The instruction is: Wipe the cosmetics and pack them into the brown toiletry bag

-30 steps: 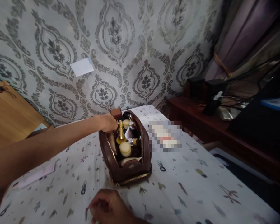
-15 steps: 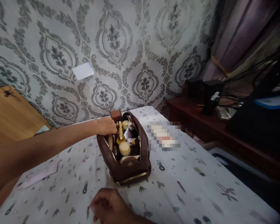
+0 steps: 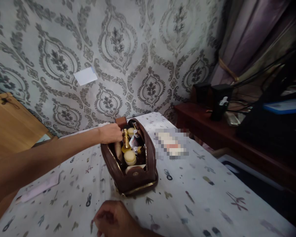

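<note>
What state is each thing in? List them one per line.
Brown toiletry bag: unzipped, open at the top, standing on the table.
Gold pump bottle: upright inside the bag.
Cream jar: lid on, inside the bag.
Left hand: at the bag's far rim, fingers closed.
Right hand: resting curled on the tablecloth.

Brown toiletry bag (image 3: 135, 179), open: lower halves of bottles and jars sunk below its rim; labels too small to read.
Left hand (image 3: 110, 132), at the bag's far left rim: fingertips hidden inside the opening; grip not discernible.
Right hand (image 3: 113, 220), near side of the bag: cut off by the bottom edge.
Pixelated patch (image 3: 171, 144), right of the bag: contents blurred out.
</note>
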Available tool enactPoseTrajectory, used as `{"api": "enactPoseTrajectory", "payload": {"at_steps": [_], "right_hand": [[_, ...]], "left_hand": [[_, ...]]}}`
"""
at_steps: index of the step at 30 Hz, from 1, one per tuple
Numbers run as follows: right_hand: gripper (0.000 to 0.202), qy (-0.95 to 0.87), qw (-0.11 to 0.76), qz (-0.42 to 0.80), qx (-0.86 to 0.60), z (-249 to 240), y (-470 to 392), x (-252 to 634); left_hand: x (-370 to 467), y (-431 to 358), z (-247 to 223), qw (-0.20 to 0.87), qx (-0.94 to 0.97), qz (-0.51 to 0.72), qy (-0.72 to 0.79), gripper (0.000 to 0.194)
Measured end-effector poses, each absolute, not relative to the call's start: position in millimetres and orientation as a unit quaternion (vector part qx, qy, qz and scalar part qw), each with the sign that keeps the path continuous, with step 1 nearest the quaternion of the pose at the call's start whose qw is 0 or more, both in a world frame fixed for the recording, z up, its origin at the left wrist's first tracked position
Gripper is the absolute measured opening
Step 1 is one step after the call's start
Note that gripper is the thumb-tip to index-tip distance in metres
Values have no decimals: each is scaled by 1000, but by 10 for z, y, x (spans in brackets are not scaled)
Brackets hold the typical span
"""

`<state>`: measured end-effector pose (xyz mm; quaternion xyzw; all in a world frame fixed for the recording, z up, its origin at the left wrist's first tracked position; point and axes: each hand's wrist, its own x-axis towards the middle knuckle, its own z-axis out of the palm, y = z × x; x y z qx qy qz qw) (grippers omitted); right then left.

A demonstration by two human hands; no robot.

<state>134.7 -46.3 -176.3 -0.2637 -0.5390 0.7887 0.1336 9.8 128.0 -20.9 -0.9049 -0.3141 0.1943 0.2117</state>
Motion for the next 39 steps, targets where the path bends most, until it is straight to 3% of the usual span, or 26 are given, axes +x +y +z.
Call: {"api": "enactPoseTrajectory", "payload": {"at_steps": [7,12,18,24,34,39], "right_hand": [[8,-547,131,782,-269,-1755,-447,1350],[6,-552,142,777,-267,-1767,-440,1350],[5,-537,119,789,-276,-1726,-431,1358],[7,-534,113,792,-272,-1692,-433,1360],[3,-533,127,794,-263,-1805,-470,1354],[3,-533,113,797,-261,-1802,-463,1355]], "left_hand": [[132,1258,-191,203,-865,267,-373,16],[183,1282,-107,166,-832,284,-446,21],[223,1381,109,69,-825,182,-530,22],[271,1440,-25,21,-815,96,-571,33],[115,1500,11,-205,-787,-23,-581,8],[53,1395,160,-149,-792,-41,-591,6]]}}
